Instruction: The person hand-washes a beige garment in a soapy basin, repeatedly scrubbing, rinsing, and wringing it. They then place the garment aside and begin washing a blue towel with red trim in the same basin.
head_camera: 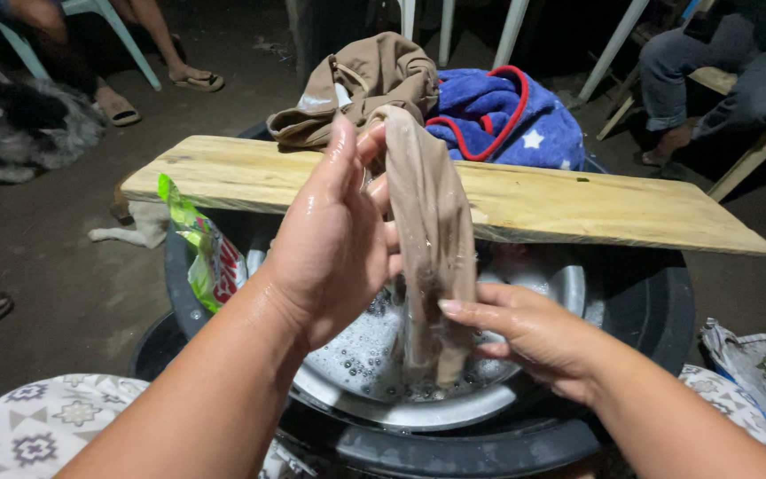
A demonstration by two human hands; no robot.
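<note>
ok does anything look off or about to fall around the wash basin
One thing: the green detergent sachet is wedged upright between the wooden plank and the dark tub's rim, hanging over the edge. Otherwise the suds stay inside the metal basin, and both hands hold the wet beige cloth over it.

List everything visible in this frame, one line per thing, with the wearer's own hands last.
Wet cloth: one, beige, hanging over the basin, held at top and bottom.
Metal basin: one, silver, soapy water inside, sitting in the tub.
Tub: one, black, under the plank.
Wooden plank: one, pale, laid across the tub.
Tan garment: one, heaped behind the plank.
Blue blanket: one, red trim, white stars, beside it.
Detergent packet: one, green and red, at the tub's left rim.
Other people's feet: sandalled, upper left.
Left hand: grips the cloth's top.
Right hand: pinches its lower end.
</note>
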